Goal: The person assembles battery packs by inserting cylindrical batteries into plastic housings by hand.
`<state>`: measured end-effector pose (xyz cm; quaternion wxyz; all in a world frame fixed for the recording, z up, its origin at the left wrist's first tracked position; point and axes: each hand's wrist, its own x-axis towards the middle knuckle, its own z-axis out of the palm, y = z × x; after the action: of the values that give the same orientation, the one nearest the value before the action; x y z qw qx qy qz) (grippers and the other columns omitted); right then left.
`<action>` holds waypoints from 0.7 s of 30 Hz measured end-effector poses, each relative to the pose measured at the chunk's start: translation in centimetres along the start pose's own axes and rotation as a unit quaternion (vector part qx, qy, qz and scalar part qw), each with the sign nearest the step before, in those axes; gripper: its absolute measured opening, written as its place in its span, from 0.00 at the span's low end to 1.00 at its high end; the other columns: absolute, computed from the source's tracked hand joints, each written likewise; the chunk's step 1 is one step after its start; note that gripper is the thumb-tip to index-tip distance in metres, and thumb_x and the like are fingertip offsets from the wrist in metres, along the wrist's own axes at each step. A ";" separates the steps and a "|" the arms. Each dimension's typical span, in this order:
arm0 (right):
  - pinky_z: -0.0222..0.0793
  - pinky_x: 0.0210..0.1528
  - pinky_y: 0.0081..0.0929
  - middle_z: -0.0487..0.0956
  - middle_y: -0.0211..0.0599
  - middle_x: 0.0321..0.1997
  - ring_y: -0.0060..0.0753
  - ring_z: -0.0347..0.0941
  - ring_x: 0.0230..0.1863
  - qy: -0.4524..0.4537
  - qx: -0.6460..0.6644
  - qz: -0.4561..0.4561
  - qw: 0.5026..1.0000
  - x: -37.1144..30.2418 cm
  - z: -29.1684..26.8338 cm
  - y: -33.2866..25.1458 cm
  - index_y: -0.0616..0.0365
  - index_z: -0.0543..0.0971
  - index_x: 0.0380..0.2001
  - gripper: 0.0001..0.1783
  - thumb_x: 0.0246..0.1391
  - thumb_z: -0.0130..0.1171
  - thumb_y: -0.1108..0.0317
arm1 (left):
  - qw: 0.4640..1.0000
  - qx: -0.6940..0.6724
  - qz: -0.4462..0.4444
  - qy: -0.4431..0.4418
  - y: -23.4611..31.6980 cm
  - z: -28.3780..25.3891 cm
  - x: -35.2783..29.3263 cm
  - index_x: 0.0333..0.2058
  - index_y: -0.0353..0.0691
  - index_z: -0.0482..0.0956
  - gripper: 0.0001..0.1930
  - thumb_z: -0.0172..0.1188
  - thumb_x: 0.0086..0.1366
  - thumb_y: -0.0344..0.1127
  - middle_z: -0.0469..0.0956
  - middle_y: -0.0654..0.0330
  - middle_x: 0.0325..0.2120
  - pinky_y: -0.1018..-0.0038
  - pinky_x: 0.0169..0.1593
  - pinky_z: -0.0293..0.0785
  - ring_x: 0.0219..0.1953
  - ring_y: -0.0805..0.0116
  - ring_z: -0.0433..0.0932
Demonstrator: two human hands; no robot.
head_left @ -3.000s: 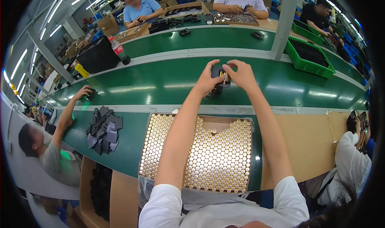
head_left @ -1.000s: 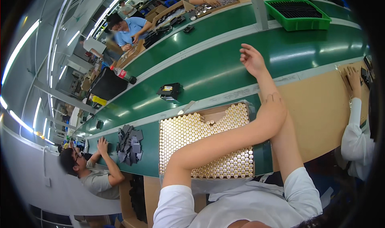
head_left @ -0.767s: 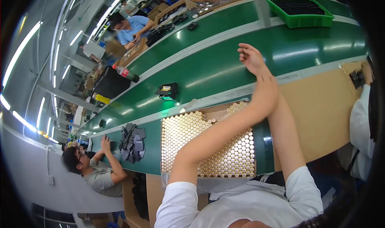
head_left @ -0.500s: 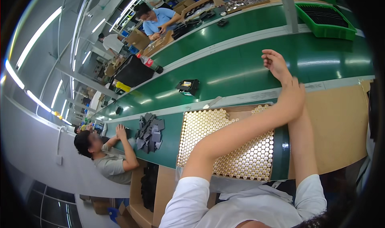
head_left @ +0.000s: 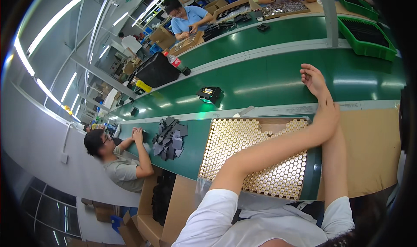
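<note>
My left arm crosses in front of me, and my left hand (head_left: 329,116) is closed around my right forearm just below the wrist. Past it, my right hand (head_left: 313,79) is raised over the green belt, its fingers loosely curled and apart, with nothing visible in it. Beneath my left forearm lies a shallow cardboard box (head_left: 271,128) packed with upright cylindrical battery cells (head_left: 234,136), their round tops shiny and pale. A gap at the far side bares the box's bottom. My left arm hides part of the cells.
A brown cardboard sheet (head_left: 369,147) lies to the right. Left of the box is a heap of dark grey flat pieces (head_left: 170,138). A black device (head_left: 210,95) glowing green sits on the belt (head_left: 269,84). Green trays (head_left: 367,38) stand far right; co-workers sit left and across.
The whole scene has shifted slightly right and down in the picture, as my head turned. My arms stay crossed, left hand still on the right forearm.
</note>
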<state>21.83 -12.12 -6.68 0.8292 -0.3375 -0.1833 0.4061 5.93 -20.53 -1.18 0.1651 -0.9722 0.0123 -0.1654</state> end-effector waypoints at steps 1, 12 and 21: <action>0.76 0.37 0.19 0.82 0.36 0.40 0.22 0.76 0.33 0.004 -0.001 0.005 1.000 0.3 -0.3 0.0 0.60 0.79 0.53 0.14 0.67 0.51 0.77 | 0.999 0.020 0.001 0.036 1.2 0.4 -1.1 0.37 0.31 0.85 0.12 0.59 0.59 0.32 0.79 0.42 0.37 0.59 0.49 0.69 0.38 0.49 0.72; 0.76 0.36 0.20 0.82 0.35 0.40 0.21 0.76 0.33 0.013 -0.021 0.029 0.999 0.7 -0.6 1.3 0.60 0.78 0.54 0.15 0.67 0.51 0.76 | 0.996 0.038 0.004 0.077 -0.3 0.5 -1.1 0.33 0.29 0.84 0.12 0.60 0.58 0.33 0.79 0.44 0.30 0.55 0.45 0.72 0.35 0.50 0.75; 0.66 0.33 0.16 0.78 0.27 0.43 0.18 0.68 0.34 -0.159 -0.009 -0.135 0.978 -6.1 9.4 -12.3 0.53 0.78 0.54 0.14 0.69 0.57 0.63 | 0.847 -0.381 0.337 -0.152 1.4 -16.0 -8.2 0.27 0.37 0.86 0.08 0.60 0.56 0.34 0.84 0.51 0.23 0.62 0.28 0.77 0.23 0.53 0.79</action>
<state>19.48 -18.53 8.51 0.8335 -0.2479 -0.3603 0.3377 -7.01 -26.28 10.03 -0.1733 -0.9077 0.3759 0.0684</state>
